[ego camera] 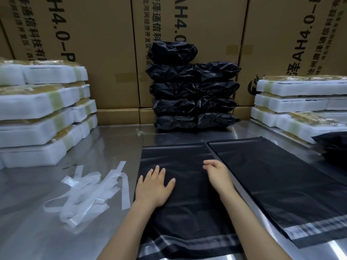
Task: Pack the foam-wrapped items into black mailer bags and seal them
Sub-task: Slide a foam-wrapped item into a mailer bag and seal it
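- Cartons (105, 53), brown with printed lettering, form a wall far beyond both hands.
- The table (37, 231) is shiny metal and carries everything else; both forearms reach out over it from the near edge.
- A stack of packed bags (195, 89), black and crinkled, stands straight ahead of the hands against the cartons, two wide in four layers with one more on top at the left.
- A left foam stack (43, 113) of white foam-wrapped items banded with tape sits beyond and to the left of the left hand, well apart from it.
- A right foam stack (300, 98) of the same items sits beyond and to the right of the right hand.
- A flat bag (187, 212) lies under both hands, its glossy seal strip at the near end.
- A spare bag pile (281, 184) lies flat just to the right of the right hand, overlapping the flat bag's right edge.
- Another black bag (336, 147) shows partly at the far right edge.
- Clear strips (90, 196) lie in a loose tangle just left of the left hand.
- The left hand (154, 186) rests palm down on the flat bag, fingers straight and spread.
- The right hand (217, 173) is over the flat bag, fingers relaxed and slightly bent, holding nothing; it is blurred, so contact cannot be told.
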`<action>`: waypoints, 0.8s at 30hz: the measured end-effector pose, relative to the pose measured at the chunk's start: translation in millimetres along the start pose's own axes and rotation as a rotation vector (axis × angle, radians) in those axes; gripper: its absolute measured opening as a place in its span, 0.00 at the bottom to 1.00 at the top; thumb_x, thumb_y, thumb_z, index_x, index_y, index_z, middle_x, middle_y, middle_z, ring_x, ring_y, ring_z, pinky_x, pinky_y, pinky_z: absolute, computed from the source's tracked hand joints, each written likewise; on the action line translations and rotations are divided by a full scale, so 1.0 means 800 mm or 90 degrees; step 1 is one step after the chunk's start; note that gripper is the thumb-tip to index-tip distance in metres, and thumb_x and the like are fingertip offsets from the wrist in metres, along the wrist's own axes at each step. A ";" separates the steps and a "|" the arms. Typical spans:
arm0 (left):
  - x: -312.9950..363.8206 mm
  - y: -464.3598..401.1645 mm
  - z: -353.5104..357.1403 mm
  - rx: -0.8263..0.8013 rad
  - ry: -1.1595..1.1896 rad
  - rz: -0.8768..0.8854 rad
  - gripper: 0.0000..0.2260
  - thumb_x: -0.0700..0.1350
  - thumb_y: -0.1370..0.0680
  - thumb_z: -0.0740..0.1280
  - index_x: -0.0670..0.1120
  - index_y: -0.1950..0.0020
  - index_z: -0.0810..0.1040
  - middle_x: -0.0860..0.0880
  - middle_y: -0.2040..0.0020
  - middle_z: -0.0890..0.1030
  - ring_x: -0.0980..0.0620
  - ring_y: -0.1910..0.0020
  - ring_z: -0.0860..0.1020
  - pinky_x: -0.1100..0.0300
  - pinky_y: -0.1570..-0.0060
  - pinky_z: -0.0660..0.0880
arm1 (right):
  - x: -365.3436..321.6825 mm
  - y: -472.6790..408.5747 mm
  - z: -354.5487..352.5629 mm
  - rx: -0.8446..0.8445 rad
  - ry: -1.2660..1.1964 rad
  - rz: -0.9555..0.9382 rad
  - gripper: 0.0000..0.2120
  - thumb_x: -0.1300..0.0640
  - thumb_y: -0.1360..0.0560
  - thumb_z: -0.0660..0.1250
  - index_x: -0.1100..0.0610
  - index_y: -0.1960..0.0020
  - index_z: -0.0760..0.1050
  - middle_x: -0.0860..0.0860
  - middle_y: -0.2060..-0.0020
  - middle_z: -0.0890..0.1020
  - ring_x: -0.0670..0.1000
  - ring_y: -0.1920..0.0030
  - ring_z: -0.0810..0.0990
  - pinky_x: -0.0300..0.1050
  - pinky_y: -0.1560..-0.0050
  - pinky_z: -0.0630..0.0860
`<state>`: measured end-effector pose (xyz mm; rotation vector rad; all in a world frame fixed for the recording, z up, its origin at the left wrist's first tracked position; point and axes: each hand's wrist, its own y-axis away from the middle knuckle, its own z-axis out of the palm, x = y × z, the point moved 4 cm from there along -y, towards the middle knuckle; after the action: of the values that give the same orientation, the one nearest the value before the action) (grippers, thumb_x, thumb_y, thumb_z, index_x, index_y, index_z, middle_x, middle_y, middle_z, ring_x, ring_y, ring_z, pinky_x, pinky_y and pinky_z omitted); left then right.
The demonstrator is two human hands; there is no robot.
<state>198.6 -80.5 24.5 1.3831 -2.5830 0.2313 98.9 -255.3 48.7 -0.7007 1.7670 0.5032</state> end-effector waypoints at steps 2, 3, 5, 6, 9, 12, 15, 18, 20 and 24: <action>-0.013 -0.003 -0.003 0.001 -0.004 0.002 0.30 0.64 0.21 0.46 0.53 0.22 0.50 0.53 0.21 0.47 0.53 0.23 0.47 0.50 0.26 0.45 | 0.011 -0.008 -0.015 0.004 -0.042 0.043 0.10 0.57 0.22 0.58 0.49 0.49 0.77 0.47 0.48 0.80 0.49 0.49 0.78 0.49 0.41 0.74; -0.017 -0.004 -0.004 0.002 -0.006 0.001 0.30 0.64 0.21 0.46 0.53 0.22 0.50 0.53 0.21 0.48 0.53 0.23 0.47 0.50 0.26 0.45 | 0.013 -0.011 -0.025 0.024 -0.035 0.047 0.10 0.57 0.22 0.58 0.50 0.50 0.78 0.47 0.49 0.81 0.50 0.49 0.78 0.50 0.41 0.74; -0.022 -0.005 -0.005 0.005 -0.010 -0.003 0.30 0.64 0.21 0.46 0.53 0.22 0.50 0.54 0.21 0.48 0.54 0.23 0.47 0.50 0.26 0.45 | 0.019 -0.021 -0.045 0.066 -0.032 0.056 0.10 0.59 0.24 0.59 0.54 0.53 0.80 0.50 0.55 0.80 0.54 0.52 0.77 0.52 0.45 0.75; -0.024 -0.005 -0.006 0.009 -0.009 -0.007 0.30 0.64 0.21 0.46 0.53 0.22 0.50 0.54 0.21 0.48 0.54 0.23 0.47 0.50 0.26 0.45 | 0.021 -0.025 -0.054 0.080 -0.039 0.065 0.09 0.61 0.26 0.59 0.56 0.59 0.78 0.53 0.61 0.77 0.56 0.57 0.74 0.52 0.52 0.74; -0.027 -0.006 -0.009 0.015 -0.007 -0.008 0.29 0.64 0.21 0.47 0.53 0.22 0.51 0.54 0.21 0.48 0.54 0.23 0.47 0.50 0.26 0.46 | 0.020 -0.029 -0.078 0.116 0.048 0.073 0.08 0.62 0.29 0.58 0.63 0.65 0.72 0.60 0.69 0.72 0.60 0.64 0.73 0.50 0.61 0.70; -0.026 -0.005 -0.008 0.010 -0.011 -0.008 0.29 0.64 0.20 0.47 0.53 0.22 0.51 0.53 0.21 0.48 0.54 0.23 0.47 0.50 0.26 0.46 | 0.017 -0.036 -0.088 0.131 0.145 0.062 0.14 0.60 0.24 0.56 0.66 0.47 0.77 0.60 0.53 0.81 0.62 0.51 0.78 0.53 0.49 0.75; -0.025 -0.004 -0.008 0.009 -0.015 -0.011 0.29 0.63 0.20 0.47 0.52 0.22 0.51 0.53 0.21 0.48 0.54 0.23 0.47 0.50 0.26 0.46 | 0.019 -0.042 -0.089 0.123 0.214 0.042 0.14 0.58 0.22 0.53 0.58 0.53 0.77 0.56 0.58 0.77 0.55 0.61 0.73 0.50 0.58 0.69; -0.023 -0.004 -0.006 0.009 -0.016 -0.011 0.29 0.63 0.20 0.47 0.52 0.22 0.51 0.53 0.21 0.49 0.53 0.23 0.47 0.50 0.26 0.46 | 0.026 -0.049 -0.088 0.130 0.310 0.010 0.14 0.54 0.20 0.53 0.58 0.43 0.74 0.57 0.50 0.78 0.55 0.57 0.72 0.47 0.59 0.66; -0.021 -0.004 -0.005 0.013 -0.012 -0.009 0.29 0.63 0.20 0.47 0.52 0.22 0.51 0.53 0.21 0.49 0.53 0.23 0.47 0.50 0.26 0.46 | 0.032 -0.054 -0.087 0.144 0.330 -0.008 0.18 0.52 0.19 0.54 0.61 0.34 0.69 0.60 0.42 0.77 0.59 0.47 0.75 0.47 0.57 0.66; -0.021 -0.009 -0.004 0.017 -0.010 0.000 0.29 0.63 0.20 0.47 0.52 0.22 0.52 0.53 0.21 0.49 0.53 0.23 0.47 0.49 0.26 0.45 | 0.026 -0.048 -0.089 0.167 0.180 -0.069 0.19 0.50 0.20 0.57 0.54 0.31 0.69 0.55 0.38 0.77 0.59 0.38 0.74 0.45 0.51 0.66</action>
<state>214.0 -70.4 23.6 1.3985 -2.6021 0.2578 70.5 -333.9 50.0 -0.7012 1.9989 0.0968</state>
